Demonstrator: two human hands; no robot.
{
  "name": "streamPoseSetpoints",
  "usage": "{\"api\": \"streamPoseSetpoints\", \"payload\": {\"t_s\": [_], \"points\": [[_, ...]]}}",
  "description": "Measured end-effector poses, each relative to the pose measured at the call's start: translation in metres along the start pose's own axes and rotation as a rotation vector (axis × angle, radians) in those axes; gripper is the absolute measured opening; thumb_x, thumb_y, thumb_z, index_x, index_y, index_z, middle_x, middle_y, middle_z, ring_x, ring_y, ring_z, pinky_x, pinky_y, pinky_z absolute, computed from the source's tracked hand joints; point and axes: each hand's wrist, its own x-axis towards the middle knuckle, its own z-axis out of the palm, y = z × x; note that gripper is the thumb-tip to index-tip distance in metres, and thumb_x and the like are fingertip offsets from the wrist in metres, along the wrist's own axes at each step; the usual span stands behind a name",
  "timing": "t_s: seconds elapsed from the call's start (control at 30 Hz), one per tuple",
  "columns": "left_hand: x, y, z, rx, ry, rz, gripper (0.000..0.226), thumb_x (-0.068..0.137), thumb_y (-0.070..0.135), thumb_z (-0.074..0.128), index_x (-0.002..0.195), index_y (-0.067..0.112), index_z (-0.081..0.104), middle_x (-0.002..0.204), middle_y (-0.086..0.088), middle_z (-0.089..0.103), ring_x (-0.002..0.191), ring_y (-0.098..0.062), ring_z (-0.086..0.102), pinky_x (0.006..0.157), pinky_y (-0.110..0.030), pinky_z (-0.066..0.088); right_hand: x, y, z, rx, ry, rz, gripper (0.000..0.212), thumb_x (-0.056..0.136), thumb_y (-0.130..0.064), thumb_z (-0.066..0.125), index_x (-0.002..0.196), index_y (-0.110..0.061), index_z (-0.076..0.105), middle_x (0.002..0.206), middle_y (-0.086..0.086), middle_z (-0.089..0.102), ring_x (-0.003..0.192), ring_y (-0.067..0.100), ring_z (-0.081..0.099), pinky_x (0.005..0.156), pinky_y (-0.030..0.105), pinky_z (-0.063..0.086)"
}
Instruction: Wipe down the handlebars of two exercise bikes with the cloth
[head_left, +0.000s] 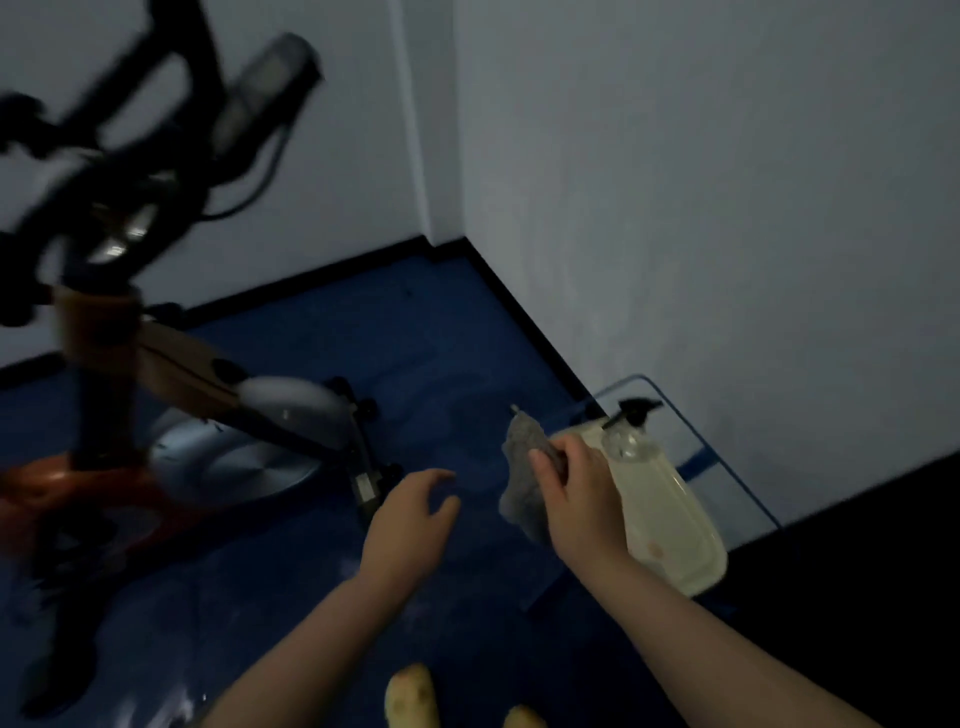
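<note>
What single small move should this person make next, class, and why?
Probably carry the grey cloth, already held in the right hand, up and left to the bike's handlebars; nothing there is being wiped yet, and the left hand is empty.

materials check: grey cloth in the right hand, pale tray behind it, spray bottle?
Cloth: soft grey fabric, matte, hangs limp and bunched from the right hand; weave too blurred to tell. Tray: looks like translucent off-white plastic, smooth, faint sheen. Spray bottle: clear body, probably plastic, with black plastic-looking trigger head.
</note>
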Motion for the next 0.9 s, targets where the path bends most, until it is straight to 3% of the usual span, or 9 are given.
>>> {"api": "streamPoseSetpoints", "payload": {"t_s": [0.13, 0.3, 0.43, 0.53, 0.7, 0.9], "points": [[-0.009, -0.011, -0.054, -0.099, 0.192, -0.030, 0.030, 0.088, 0.026, 0.057, 0.118, 0.026, 0.061, 0.119, 0.008, 0.061, 0.102, -0.009, 0.058, 0.093, -0.032, 0.048, 0.010, -0.059, 0.016, 0.160, -0.017, -0.124, 0.013, 0.092, -0.039, 0.053, 0.088, -0.028, 0.049, 0.087, -0.005, 0.057, 0.080, 0.010, 0.056, 0.063, 0.024, 0.044], [-0.024, -0.032, -0.118, -0.160, 0.358, -0.039, 0.030, 0.089, 0.028, 0.057, 0.119, 0.026, 0.060, 0.119, 0.009, 0.060, 0.106, -0.009, 0.058, 0.096, -0.036, 0.049, 0.016, -0.129, 0.047, 0.262, -0.036, -0.221, 0.014, 0.092, -0.039, 0.054, 0.084, -0.028, 0.048, 0.082, -0.003, 0.058, 0.075, 0.012, 0.057, 0.059, 0.024, 0.042], [-0.040, -0.066, -0.173, -0.205, 0.445, -0.054, 0.027, 0.090, 0.028, 0.055, 0.117, 0.028, 0.060, 0.116, 0.012, 0.060, 0.104, -0.007, 0.057, 0.093, -0.036, 0.051, 0.008, -0.181, 0.093, 0.315, -0.085, -0.240, 0.015, 0.093, -0.034, 0.055, 0.083, -0.025, 0.050, 0.079, -0.001, 0.058, 0.072, 0.015, 0.057, 0.060, 0.034, 0.048], [-0.052, -0.102, -0.214, -0.221, 0.465, -0.076, 0.026, 0.091, 0.026, 0.055, 0.116, 0.028, 0.060, 0.109, 0.016, 0.058, 0.098, -0.002, 0.056, 0.087, -0.027, 0.049, -0.005, -0.215, 0.136, 0.322, -0.117, -0.234, 0.014, 0.093, -0.034, 0.055, 0.083, -0.024, 0.051, 0.078, -0.001, 0.058, 0.071, 0.015, 0.057, 0.061, 0.035, 0.049], [-0.068, -0.167, -0.282, -0.225, 0.470, -0.125, 0.026, 0.090, 0.027, 0.056, 0.116, 0.028, 0.059, 0.110, 0.014, 0.058, 0.102, -0.003, 0.054, 0.092, -0.030, 0.049, -0.033, -0.275, 0.209, 0.367, -0.143, -0.184, 0.014, 0.093, -0.033, 0.055, 0.085, -0.022, 0.052, 0.077, 0.000, 0.059, 0.071, 0.017, 0.058, 0.060, 0.035, 0.050], [-0.064, -0.229, -0.345, -0.187, 0.440, -0.112, 0.026, 0.090, 0.032, 0.055, 0.116, 0.034, 0.057, 0.111, 0.010, 0.060, 0.097, -0.007, 0.058, 0.083, -0.032, 0.054, -0.041, -0.332, 0.271, 0.436, -0.102, -0.136, 0.015, 0.093, -0.034, 0.054, 0.089, -0.021, 0.054, 0.084, -0.001, 0.060, 0.077, 0.015, 0.059, 0.062, 0.029, 0.050]]}}
